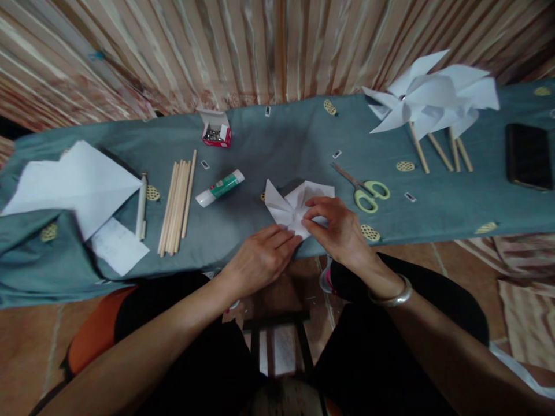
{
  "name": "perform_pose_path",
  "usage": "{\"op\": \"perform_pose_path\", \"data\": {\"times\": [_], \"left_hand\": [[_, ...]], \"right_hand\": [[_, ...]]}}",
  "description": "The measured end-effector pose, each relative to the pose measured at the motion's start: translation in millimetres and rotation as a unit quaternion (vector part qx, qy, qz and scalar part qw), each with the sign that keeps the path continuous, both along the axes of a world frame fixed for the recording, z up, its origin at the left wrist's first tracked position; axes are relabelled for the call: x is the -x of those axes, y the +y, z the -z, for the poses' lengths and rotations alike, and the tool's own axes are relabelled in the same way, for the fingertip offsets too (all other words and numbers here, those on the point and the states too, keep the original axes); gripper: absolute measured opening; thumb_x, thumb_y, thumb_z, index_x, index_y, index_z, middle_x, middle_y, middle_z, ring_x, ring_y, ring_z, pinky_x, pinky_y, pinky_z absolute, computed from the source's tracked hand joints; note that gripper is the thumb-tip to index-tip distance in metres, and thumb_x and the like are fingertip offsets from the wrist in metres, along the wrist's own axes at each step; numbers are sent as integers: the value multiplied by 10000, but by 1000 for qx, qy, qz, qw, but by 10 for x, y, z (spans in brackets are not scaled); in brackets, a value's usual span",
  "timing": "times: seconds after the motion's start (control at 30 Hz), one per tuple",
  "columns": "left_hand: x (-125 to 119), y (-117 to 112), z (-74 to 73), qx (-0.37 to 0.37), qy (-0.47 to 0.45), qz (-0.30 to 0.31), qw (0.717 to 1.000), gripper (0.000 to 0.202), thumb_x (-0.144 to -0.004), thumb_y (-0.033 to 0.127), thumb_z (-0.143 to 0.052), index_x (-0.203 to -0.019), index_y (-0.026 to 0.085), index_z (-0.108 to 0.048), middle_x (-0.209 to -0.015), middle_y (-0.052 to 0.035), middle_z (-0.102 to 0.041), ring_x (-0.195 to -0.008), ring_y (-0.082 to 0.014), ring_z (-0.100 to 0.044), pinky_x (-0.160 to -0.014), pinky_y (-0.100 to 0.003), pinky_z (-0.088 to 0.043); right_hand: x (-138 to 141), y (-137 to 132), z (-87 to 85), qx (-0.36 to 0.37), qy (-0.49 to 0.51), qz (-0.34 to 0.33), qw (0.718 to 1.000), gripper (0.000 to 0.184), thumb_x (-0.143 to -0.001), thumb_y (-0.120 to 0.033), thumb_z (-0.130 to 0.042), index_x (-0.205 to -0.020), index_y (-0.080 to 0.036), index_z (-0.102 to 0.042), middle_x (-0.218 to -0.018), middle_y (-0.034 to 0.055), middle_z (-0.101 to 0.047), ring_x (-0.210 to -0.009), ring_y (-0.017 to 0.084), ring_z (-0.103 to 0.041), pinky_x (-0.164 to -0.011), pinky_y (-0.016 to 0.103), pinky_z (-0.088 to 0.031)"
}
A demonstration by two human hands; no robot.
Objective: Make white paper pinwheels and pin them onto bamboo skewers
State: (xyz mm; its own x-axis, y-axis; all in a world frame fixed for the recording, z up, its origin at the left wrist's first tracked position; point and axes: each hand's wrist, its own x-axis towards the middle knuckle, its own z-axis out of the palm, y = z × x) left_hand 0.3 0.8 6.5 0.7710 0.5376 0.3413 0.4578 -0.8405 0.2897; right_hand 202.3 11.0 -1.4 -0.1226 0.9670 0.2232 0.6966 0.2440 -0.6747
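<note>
A white paper pinwheel (284, 209) lies at the table's front edge, its blades partly folded toward the middle. My left hand (262, 258) grips its lower left edge with the fingers together. From the right, my right hand (340, 228) pinches the paper near the centre with thumb and forefinger; part of the pinwheel is hidden under that hand. Just right of the paper are green-handled scissors (365, 192), blades pointing back left. To the left lies a glue stick (220, 188) with a green label. Behind it stands an open red-and-white box (217, 134) of small metal pins.
Several wooden sticks (176, 208) lie left of the glue stick, beside a pen (141, 207). White paper sheets (82, 185) spread at the far left. Finished pinwheels (437, 98) on sticks lie at the back right, near a dark phone (529, 156). A curtain (260, 52) hangs behind.
</note>
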Motion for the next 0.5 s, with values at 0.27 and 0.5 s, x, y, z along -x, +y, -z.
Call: {"op": "perform_pose_path", "data": {"times": [0.27,0.5], "left_hand": [[-8,2,-10,10,8,3,1000,274,-964,159,-442,-1166,93,-614,-1010,-123,-707,-959,-219,-664,-826,-380,-600],[-7,0,-7,14,9,7,1000,269,-957,153,-453,-1159,79,-615,-991,-125,-700,-949,-220,-654,-826,-374,-588]], "right_hand": [[11,-31,26,-59,-29,-32,997,163,-880,-204,-563,-832,-222,-718,-1068,67,-682,-997,243,-597,-899,419,-492],[29,-79,31,-85,-105,-61,989,252,-941,-203,-473,-952,-199,-724,-1130,92,-665,-1002,249,-573,-885,417,-499]]}}
